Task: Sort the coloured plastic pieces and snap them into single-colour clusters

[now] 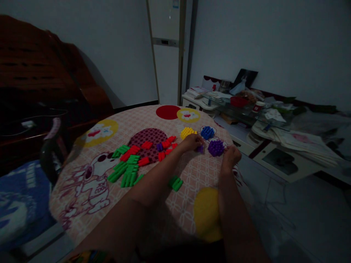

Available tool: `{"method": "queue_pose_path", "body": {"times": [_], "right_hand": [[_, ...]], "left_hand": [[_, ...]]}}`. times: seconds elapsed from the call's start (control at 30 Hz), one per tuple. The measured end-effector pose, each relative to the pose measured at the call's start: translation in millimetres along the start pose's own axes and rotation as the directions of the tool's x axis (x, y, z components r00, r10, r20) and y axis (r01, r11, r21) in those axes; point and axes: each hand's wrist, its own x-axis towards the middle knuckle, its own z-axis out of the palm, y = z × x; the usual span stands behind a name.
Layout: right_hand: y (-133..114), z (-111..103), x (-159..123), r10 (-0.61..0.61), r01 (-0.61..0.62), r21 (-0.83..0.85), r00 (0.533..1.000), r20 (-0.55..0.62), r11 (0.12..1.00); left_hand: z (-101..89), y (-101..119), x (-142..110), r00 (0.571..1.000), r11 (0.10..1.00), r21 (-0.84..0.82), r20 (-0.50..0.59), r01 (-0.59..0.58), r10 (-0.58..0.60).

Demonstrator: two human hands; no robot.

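Note:
My left hand [191, 143] reaches over the right side of the round table, its fingers closed at a small purple piece [200, 149]. To the right, my right hand [231, 157] is closed in a pinch beside a heap of purple beads [216, 148]. What its fingertips hold is too small to make out. A heap of blue beads [207, 132] lies behind the purple one. Yellow beads [188, 132] are heaped just past my left hand, which partly covers them.
Green sticks [129, 171] and red pieces [147, 145] lie on the patterned tablecloth [183, 204] to the left. A green piece [176, 183] sits beside my left forearm. A chair [49, 153] stands at left, a cluttered low cabinet [285, 160] at right.

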Motion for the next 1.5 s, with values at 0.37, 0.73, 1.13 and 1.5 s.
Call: {"method": "queue_pose_path", "body": {"times": [0.37, 0.73, 1.13, 1.5], "right_hand": [[-2.2, 0.2, -0.3, 0.009, -0.009, -0.017, 1.000, -0.019, 1.000], [-0.6, 0.9, 0.2, -0.014, 0.013, -0.025, 1.000, -0.025, 1.000], [-4.0, 0.5, -1.2, 0.017, -0.017, -0.019, 1.000, -0.019, 1.000], [-5.1, -0.2, 0.3, 0.035, -0.036, -0.044, 0.999, -0.022, 0.998]], "left_hand": [[29.8, 2.9, 8.2, 0.998, 0.985, 0.165, -0.047, 0.044, -0.036], [25.2, 20.3, 35.1, 0.987, 0.951, 0.304, -0.162, 0.060, -0.010], [29.2, 13.0, 42.3, 0.995, 0.957, 0.286, -0.099, 0.038, -0.010], [25.3, 24.6, 30.8, 0.997, 0.960, 0.279, -0.075, 0.005, 0.016]]}}
